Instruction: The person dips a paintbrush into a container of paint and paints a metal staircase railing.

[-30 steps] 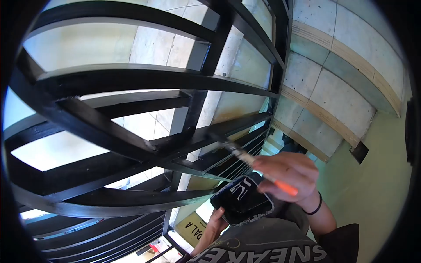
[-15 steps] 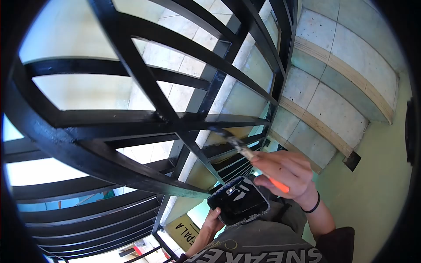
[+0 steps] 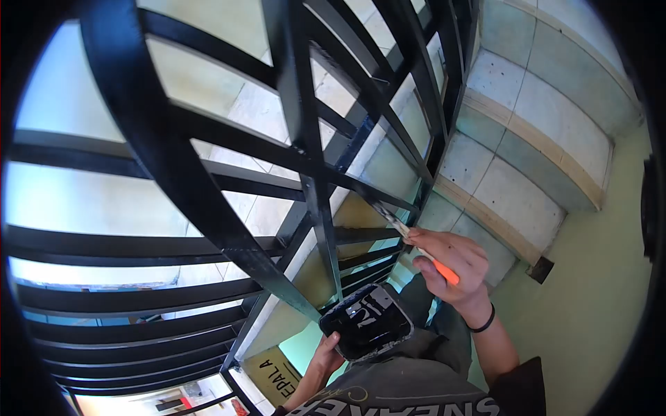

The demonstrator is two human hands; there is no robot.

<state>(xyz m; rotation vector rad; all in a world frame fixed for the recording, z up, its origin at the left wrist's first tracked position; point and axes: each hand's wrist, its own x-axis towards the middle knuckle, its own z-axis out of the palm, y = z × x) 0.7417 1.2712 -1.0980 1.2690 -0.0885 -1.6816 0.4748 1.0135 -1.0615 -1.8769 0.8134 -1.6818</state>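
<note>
My right hand (image 3: 454, 262) is closed around a paintbrush (image 3: 395, 222) with an orange handle and dark, wet-looking bristles. The bristle end meets a thin bar of the black metal railing (image 3: 243, 142) in the picture; whether it presses on it I cannot tell. Below, my left hand (image 3: 327, 355) grips a small tub (image 3: 399, 306) by its side, thumb over the rim. Glossy black paint (image 3: 357, 333) lies inside, with smears on the tub's edge. Part of the left hand is hidden under the tub. One curved bar (image 3: 288, 295) is greenish and dull near its lower end.
Tiled stairs (image 3: 513, 177) with beige edges rise at the right, beside a pale green wall (image 3: 576, 305). More railing bars (image 3: 125, 301) spread across the left. A yellowish sign (image 3: 267, 374) with black letters is below the tub.
The camera view has turned, so the railing looks shifted. The brush tip has moved away from the bars' crossing, further along the thin bar. Both hands keep their holds.
</note>
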